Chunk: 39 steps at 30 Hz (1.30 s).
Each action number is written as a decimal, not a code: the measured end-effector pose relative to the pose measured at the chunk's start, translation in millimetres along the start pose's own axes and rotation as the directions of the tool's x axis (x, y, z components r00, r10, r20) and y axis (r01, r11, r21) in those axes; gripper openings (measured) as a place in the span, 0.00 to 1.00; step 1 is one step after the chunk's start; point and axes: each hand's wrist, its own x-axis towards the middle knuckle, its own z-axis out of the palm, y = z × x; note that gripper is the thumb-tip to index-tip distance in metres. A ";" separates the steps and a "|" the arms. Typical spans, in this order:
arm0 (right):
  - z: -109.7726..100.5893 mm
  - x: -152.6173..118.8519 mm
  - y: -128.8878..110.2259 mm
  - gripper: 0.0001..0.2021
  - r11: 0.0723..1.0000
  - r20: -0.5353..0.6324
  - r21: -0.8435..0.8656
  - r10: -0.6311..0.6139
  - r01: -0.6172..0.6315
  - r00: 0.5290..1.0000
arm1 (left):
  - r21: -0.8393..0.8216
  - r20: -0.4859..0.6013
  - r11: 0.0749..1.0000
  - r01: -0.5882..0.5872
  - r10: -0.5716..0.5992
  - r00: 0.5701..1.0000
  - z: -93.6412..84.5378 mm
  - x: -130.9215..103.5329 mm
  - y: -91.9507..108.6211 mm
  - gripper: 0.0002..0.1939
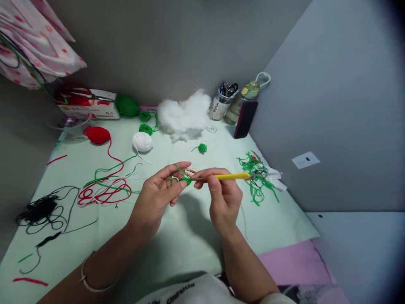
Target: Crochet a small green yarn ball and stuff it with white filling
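In the middle of the head view, my left hand (155, 195) pinches a small piece of green crochet work (186, 181), with green yarn looped over its raised index finger. My right hand (222, 196) grips a crochet hook (232, 176) by its yellow handle. The hook's thin tip meets the green piece between the two hands; the exact stitch is too small to make out. Just behind the fingertips shows a small orange-red item (190, 171), partly hidden. A small green yarn ball (202, 148) lies farther back on the table.
Behind stand white stuffing (185, 114), a pen cup (220, 103), a bottle (242, 103) and a phone (246, 120). To the left lie a red yarn ball (98, 135), a white yarn ball (142, 142) and tangled black yarn (42, 211). Green yarn scraps (257, 181) lie right.
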 end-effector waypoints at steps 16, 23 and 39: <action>4.1 3.2 -0.9 0.07 0.992 -0.004 0.129 0.001 0.000 1.000 | -0.245 0.111 0.959 0.142 -0.117 0.987 2.3 1.4 4.0 0.19; 4.0 -0.1 -4.1 0.08 0.998 -0.088 0.064 0.008 -0.002 0.996 | -0.173 0.020 0.983 0.068 -0.065 0.998 1.4 2.5 3.6 0.18; 5.4 -6.6 3.0 0.16 0.899 0.069 -0.295 -0.318 0.324 0.946 | -0.279 0.120 0.941 0.191 -0.164 0.979 3.8 1.4 -2.8 0.18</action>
